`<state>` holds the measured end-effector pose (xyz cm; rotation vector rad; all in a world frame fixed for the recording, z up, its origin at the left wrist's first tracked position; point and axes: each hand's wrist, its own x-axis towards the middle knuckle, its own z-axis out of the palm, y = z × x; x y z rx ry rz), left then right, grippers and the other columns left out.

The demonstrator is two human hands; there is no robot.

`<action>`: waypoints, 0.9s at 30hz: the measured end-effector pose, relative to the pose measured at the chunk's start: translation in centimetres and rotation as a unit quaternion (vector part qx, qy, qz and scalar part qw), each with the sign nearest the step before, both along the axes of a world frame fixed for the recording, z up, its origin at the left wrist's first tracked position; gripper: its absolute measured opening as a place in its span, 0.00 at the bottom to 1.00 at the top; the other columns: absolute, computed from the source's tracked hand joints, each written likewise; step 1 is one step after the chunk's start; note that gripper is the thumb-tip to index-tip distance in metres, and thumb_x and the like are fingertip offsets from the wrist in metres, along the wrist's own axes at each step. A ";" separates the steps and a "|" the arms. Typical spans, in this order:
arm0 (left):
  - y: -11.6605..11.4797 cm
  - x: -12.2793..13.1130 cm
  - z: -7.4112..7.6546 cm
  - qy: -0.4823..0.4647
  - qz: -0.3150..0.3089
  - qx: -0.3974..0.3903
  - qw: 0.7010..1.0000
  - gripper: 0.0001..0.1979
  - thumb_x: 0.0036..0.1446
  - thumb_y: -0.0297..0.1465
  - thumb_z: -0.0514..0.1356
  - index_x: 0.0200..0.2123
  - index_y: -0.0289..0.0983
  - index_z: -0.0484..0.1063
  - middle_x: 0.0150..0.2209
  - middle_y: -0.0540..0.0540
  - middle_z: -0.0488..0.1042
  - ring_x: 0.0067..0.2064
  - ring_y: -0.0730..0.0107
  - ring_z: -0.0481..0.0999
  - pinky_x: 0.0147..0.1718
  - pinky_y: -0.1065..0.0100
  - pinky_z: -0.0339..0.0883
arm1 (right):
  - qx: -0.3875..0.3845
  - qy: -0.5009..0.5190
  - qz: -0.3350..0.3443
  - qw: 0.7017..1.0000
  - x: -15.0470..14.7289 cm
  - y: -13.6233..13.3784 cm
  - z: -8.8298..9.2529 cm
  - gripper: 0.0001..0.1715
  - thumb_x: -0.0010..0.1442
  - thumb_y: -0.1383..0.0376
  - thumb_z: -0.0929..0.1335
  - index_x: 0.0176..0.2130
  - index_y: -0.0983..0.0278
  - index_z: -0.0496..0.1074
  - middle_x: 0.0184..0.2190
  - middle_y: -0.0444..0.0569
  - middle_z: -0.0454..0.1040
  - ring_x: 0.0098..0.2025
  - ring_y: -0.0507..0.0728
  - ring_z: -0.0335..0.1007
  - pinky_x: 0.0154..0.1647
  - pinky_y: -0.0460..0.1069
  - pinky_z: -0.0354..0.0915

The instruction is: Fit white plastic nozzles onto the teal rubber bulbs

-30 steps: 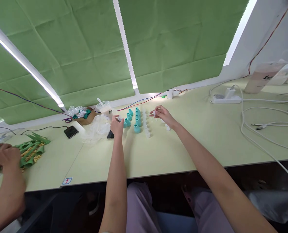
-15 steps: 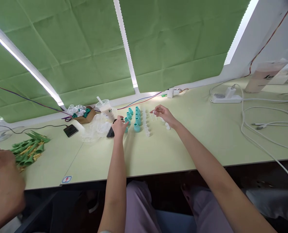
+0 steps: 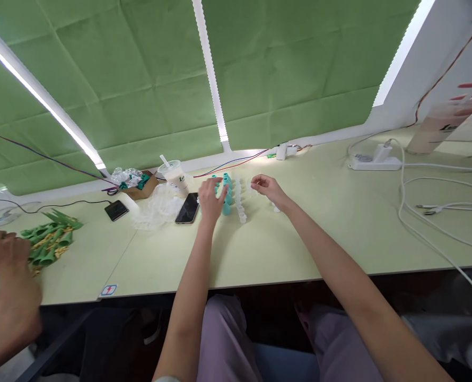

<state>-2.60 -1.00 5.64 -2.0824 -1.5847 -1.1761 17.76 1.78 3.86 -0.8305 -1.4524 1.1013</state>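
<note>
My left hand (image 3: pixel 210 200) reaches over the rows of small teal bottle-shaped pieces (image 3: pixel 226 208), its thumb and fingers apart and nothing seen between them. It hides part of the left row. To the right of the teal pieces runs a row of small translucent white pieces (image 3: pixel 242 215). My right hand (image 3: pixel 269 189) is beyond that row, with thumb and fingertips pinched together. Whatever is in the pinch is too small to make out. Some clear pieces lie under its fingertips, and a small white round piece (image 3: pixel 276 208) lies below that hand.
Left of my left hand are a phone (image 3: pixel 187 208), a crumpled plastic bag (image 3: pixel 156 211), a drink cup (image 3: pixel 175 178) and a cardboard box (image 3: pixel 145 189). A co-worker's hand (image 3: pixel 7 249) is beside green cone-shaped pieces (image 3: pixel 55 241). A power strip (image 3: pixel 375 164) and white cables lie right.
My left hand has moved right, from beside the phone to over the teal pieces, uncovering the phone. My right hand stays nearly in place; the white piece seen at its fingertips no longer shows.
</note>
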 end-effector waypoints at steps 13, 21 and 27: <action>0.9 2.8 -3.5 -0.008 -0.040 0.014 0.999 0.16 0.62 0.40 0.51 0.41 0.39 0.75 0.31 0.45 0.75 0.34 0.68 0.71 0.33 0.68 0.61 | 0.021 0.039 0.001 0.999 -3.1 -0.6 -1.3 0.18 0.47 0.51 0.70 0.32 0.60 0.69 0.33 0.43 0.71 0.31 0.51 0.68 0.30 0.47 0.61; 0.7 2.8 -3.7 0.039 -0.007 0.008 0.999 0.20 0.64 0.39 0.45 0.45 0.40 0.74 0.28 0.44 0.74 0.34 0.66 0.71 0.31 0.68 0.59 | -0.023 0.084 -0.100 0.991 -4.6 -2.1 -1.5 0.17 0.48 0.51 0.70 0.35 0.59 0.75 0.40 0.46 0.77 0.41 0.56 0.70 0.41 0.51 0.64; 0.6 2.8 -3.6 0.049 -0.015 -0.017 0.999 0.21 0.65 0.39 0.43 0.46 0.39 0.72 0.28 0.43 0.74 0.35 0.65 0.72 0.32 0.67 0.59 | -0.074 0.117 -0.121 0.983 -5.3 -3.1 -1.4 0.17 0.48 0.52 0.70 0.35 0.59 0.77 0.42 0.48 0.77 0.44 0.58 0.70 0.42 0.53 0.66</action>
